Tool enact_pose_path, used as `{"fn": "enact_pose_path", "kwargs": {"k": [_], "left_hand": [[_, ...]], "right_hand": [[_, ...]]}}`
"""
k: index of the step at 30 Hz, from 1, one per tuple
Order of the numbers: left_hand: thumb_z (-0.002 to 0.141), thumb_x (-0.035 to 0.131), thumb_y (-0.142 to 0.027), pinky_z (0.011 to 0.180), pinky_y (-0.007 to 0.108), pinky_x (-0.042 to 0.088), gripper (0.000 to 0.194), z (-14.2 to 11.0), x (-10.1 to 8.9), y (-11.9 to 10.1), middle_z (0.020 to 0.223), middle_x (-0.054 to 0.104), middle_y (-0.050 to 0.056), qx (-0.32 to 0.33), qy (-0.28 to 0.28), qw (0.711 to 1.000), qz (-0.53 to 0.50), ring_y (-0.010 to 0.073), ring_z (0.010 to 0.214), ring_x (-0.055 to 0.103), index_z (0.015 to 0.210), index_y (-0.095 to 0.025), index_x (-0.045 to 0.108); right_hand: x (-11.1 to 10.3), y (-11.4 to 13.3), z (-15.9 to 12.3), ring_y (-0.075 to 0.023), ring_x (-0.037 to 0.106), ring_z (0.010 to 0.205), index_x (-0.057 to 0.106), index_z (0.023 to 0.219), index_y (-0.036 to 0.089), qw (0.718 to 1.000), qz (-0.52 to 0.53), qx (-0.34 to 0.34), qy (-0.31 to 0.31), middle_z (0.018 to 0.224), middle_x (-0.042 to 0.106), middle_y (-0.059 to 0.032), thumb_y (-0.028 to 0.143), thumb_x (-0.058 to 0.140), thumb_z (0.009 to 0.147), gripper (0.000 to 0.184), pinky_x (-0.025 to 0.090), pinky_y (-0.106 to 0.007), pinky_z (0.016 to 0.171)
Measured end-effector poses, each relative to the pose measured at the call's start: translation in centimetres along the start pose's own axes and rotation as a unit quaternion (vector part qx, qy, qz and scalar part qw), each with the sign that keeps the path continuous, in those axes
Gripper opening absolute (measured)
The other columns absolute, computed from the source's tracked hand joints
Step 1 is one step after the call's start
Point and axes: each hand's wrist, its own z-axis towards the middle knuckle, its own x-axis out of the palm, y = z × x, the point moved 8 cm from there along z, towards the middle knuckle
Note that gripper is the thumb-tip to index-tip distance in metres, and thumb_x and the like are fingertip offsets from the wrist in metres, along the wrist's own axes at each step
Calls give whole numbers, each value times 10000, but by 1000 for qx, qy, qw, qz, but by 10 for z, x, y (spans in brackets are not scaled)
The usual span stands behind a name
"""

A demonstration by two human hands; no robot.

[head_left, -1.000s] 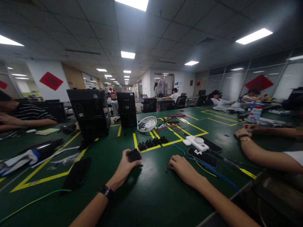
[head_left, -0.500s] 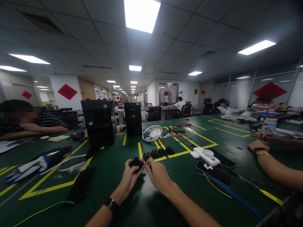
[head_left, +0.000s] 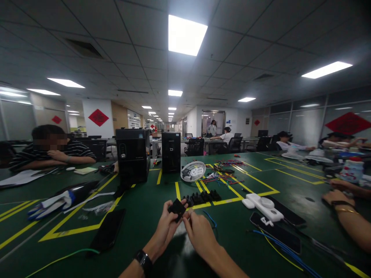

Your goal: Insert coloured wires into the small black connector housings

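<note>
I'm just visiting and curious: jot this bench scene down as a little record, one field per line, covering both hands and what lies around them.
left hand: the person's left hand holds a small black square part
right hand: the right hand has its fingers close by; whether they grip anything is unclear
just beyond: row of small black parts
farther back: round white slatted shell, two black computer towers
left side: white-and-blue glove
right side: chunky white gadget
surface: dark green tabletop
</note>
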Motion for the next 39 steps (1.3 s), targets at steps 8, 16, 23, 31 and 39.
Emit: {"fn": "enact_pose_path", "kwargs": {"k": [8, 16, 23, 31, 39], "left_hand": [[739, 645, -138, 1073, 463, 311, 421, -6, 0, -3, 1280, 562, 99, 44, 8, 989, 143, 232, 1192, 532, 997, -261, 337], [733, 575, -111, 1037, 475, 360, 370, -5, -15, -1, 1182, 613, 70, 16, -54, 998, 40, 223, 1105, 598, 991, -257, 354], [711, 549, -71, 1027, 503, 364, 383, -5, -14, 4, 1179, 615, 71, 7, -40, 999, 28, 238, 1112, 594, 995, -257, 371], [729, 615, -115, 1043, 475, 352, 404, -9, -3, 0, 1220, 605, 83, 22, -20, 997, 65, 238, 1176, 547, 995, -264, 351], [716, 678, -209, 1000, 453, 401, 499, -12, -6, -3, 1228, 597, 122, 58, -53, 972, 221, 244, 1081, 613, 1070, -259, 330]], "right_hand": [[-2, -1, -5, -184, 644, 723, 607, 905, 199, 1000, 27, -3, -11, 784, 684, -45, 278, 434, 918, 191, 351, -242, 617], [-10, -5, -3, -171, 633, 664, 587, 896, 198, 999, 40, 11, -32, 740, 680, -28, 282, 432, 921, 179, 331, -235, 585], [-7, -6, -3, -174, 634, 662, 599, 894, 188, 999, 32, 15, -25, 764, 681, -50, 293, 447, 914, 186, 361, -232, 587], [-4, -7, -4, -182, 648, 706, 612, 896, 180, 999, 44, 24, -8, 775, 686, -63, 300, 448, 912, 204, 386, -233, 625], [-1, -2, -6, -170, 638, 704, 625, 888, 194, 998, 67, 17, 12, 784, 694, -41, 259, 470, 894, 168, 354, -229, 594]]}}
